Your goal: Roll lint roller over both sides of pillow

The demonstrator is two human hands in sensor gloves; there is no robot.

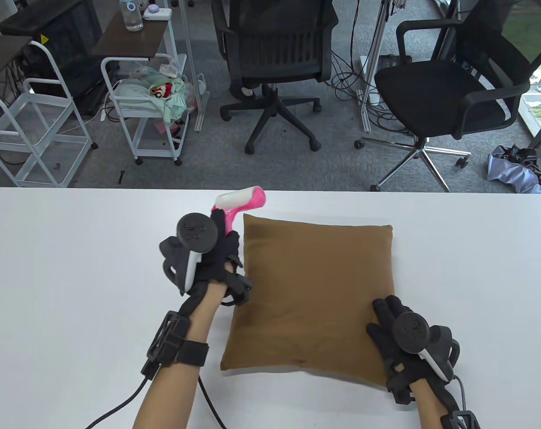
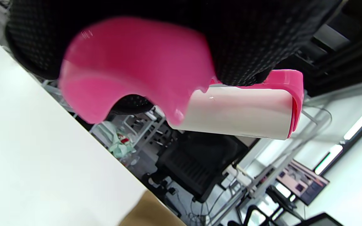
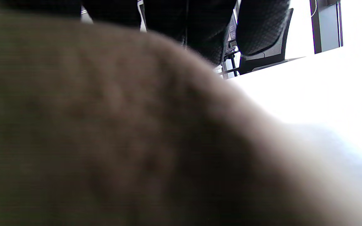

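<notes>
**Hands set: one steadies, one carries the roller**

The right hand [image 1: 402, 339] rests flat on the near right corner of the one brown fabric pillow [image 1: 312, 295], likely to pin it for rolling. The pillow lies mid-bench [image 1: 73, 277]. The left hand [image 1: 207, 259] grips the single pink-handled, white-barrelled lint roller [image 1: 241, 201], held raised beside the pillow's far left corner. Two black office chairs [image 1: 274, 58] stand beyond.

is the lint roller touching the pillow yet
Apart. In the left wrist view the lint roller, held up by the left hand, hangs in the air with chairs and floor visible between its white roll and the pillow below.
</notes>
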